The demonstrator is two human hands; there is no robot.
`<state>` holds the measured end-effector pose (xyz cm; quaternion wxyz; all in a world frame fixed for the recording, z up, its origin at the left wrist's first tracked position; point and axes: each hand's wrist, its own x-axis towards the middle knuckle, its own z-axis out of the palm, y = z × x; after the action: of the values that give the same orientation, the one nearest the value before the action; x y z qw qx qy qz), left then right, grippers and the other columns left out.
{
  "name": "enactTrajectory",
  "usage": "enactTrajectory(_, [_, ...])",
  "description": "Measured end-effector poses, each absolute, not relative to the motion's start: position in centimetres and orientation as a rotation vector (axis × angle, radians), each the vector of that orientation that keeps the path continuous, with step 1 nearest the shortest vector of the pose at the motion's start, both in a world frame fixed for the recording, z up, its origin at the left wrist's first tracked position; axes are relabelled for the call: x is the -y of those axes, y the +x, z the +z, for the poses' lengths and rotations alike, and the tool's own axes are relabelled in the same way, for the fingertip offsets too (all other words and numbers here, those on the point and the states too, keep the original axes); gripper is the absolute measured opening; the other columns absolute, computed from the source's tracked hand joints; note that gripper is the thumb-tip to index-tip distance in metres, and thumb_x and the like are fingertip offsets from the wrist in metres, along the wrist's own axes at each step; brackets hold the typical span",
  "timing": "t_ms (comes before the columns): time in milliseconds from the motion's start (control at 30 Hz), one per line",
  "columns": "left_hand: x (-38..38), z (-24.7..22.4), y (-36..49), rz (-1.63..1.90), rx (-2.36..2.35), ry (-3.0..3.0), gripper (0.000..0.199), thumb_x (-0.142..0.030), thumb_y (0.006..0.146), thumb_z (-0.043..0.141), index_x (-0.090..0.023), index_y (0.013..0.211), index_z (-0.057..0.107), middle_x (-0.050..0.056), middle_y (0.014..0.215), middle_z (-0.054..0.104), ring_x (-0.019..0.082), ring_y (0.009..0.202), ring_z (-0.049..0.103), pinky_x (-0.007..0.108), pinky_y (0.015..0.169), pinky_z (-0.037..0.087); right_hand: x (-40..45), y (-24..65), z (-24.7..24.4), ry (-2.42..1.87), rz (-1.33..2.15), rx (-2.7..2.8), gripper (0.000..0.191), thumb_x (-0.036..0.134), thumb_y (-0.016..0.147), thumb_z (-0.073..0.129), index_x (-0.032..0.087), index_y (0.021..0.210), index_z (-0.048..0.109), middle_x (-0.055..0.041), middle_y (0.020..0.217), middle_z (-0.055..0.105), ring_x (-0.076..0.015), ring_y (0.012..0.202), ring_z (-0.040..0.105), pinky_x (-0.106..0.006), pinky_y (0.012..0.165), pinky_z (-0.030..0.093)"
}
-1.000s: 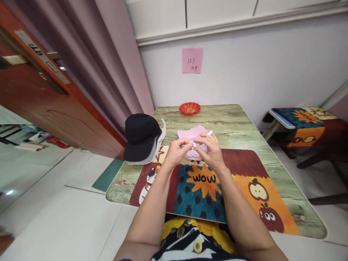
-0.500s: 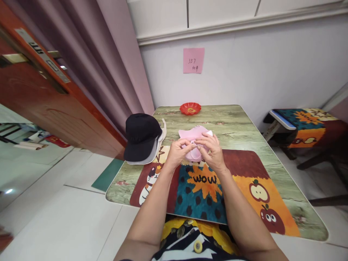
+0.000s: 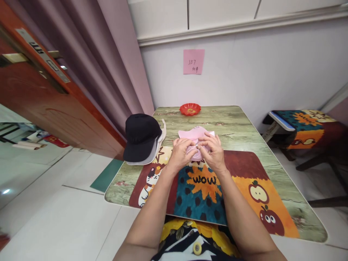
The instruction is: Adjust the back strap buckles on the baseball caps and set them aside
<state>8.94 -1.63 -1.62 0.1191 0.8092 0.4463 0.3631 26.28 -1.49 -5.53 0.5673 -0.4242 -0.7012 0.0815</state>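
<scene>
In the head view, the landmark is the printed WOW mat (image 3: 241,161), and a pink baseball cap (image 3: 190,134) lies over its far edge, partly beyond it. The left hand (image 3: 179,154) and the right hand (image 3: 214,150) are both at the cap above that far edge, covering much of its sides, so its full outline is hard to make out. The right thumb and forefinger pinch a tiny whitish piece (image 3: 197,145) at the cap's middle, too small to identify; the other right fingers are bent and slightly spread. The left fingers curl over the cap with the thumb reaching toward the same spot, but I cannot tell whether the left thumb and forefinger press together. Past the mat's far left corner sits a black baseball cap (image 3: 141,132), hiding most of the pale caps (image 3: 156,154) beneath it; how many there are cannot be told. Well beyond the mat's far edge stands a red scalloped dish (image 3: 190,109), and higher still behind the mat is a pink paper note (image 3: 194,62) with handwriting. The forearms cover parts of the mat, cutting into its cat picture (image 3: 149,183). Far right of the mat, another WOW mat (image 3: 307,121) drapes a surface, its right part dim and blurred.
</scene>
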Motion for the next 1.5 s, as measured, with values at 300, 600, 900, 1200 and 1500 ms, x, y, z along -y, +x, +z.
enactTrajectory(300, [1.7, -2.1, 9.8, 1.294, -1.257, 2.648, 0.006, -0.024, 0.091, 0.065, -0.022, 0.096, 0.065, 0.003, 0.092, 0.075, 0.020, 0.093, 0.067, 0.044, 0.111, 0.034, 1.6, 26.1, -5.5, -1.011, 0.237, 1.594, 0.010, 0.032, 0.090, 0.064, 0.024, 0.083, 0.065, -0.0069, 0.113, 0.075, -0.0308, 0.133, 0.055, -0.063, 0.120, 0.016])
enactTrajectory(600, [0.7, -3.4, 8.7, 1.409, -1.054, 2.400, 0.021, -0.037, 0.090, 0.070, -0.022, 0.104, 0.069, 0.005, 0.101, 0.076, 0.020, 0.094, 0.068, 0.036, 0.092, 0.048, 1.3, 26.6, -5.8, -0.935, 0.574, 1.574, 0.019, 0.038, 0.094, 0.057, 0.024, 0.084, 0.063, -0.0088, 0.128, 0.070, -0.0308, 0.144, 0.043, -0.060, 0.118, 0.028])
enactTrajectory(900, [0.4, -3.4, 7.8, 1.370, -1.114, 2.563, 0.020, -0.035, 0.090, 0.069, -0.021, 0.104, 0.071, 0.006, 0.095, 0.076, 0.021, 0.087, 0.066, 0.037, 0.091, 0.049, 1.8, 26.2, -5.6, -1.026, -0.065, 1.726, 0.014, 0.033, 0.094, 0.062, 0.033, 0.101, 0.074, -0.0031, 0.129, 0.069, -0.0295, 0.140, 0.048, -0.063, 0.122, 0.011])
enactTrajectory(1200, [0.7, -3.2, 7.9, 1.222, -1.098, 2.588, 0.023, -0.039, 0.093, 0.064, -0.021, 0.106, 0.071, 0.007, 0.098, 0.076, 0.021, 0.092, 0.067, 0.038, 0.093, 0.047, 2.0, 25.6, -5.6, -1.046, -0.048, 1.703, 0.013, 0.028, 0.095, 0.052, 0.026, 0.091, 0.064, -0.0068, 0.132, 0.066, -0.0290, 0.141, 0.047, -0.060, 0.123, 0.016])
enactTrajectory(1500, [0.8, -3.8, 7.7, 1.260, -1.026, 2.350, 0.023, -0.034, 0.092, 0.067, -0.021, 0.111, 0.069, 0.007, 0.107, 0.075, 0.020, 0.101, 0.069, 0.034, 0.094, 0.049, 1.5, 26.1, -6.0, -0.941, 0.499, 1.657, 0.020, 0.037, 0.097, 0.046, 0.023, 0.087, 0.056, -0.0112, 0.151, 0.049, -0.0287, 0.146, 0.038, -0.055, 0.120, 0.026])
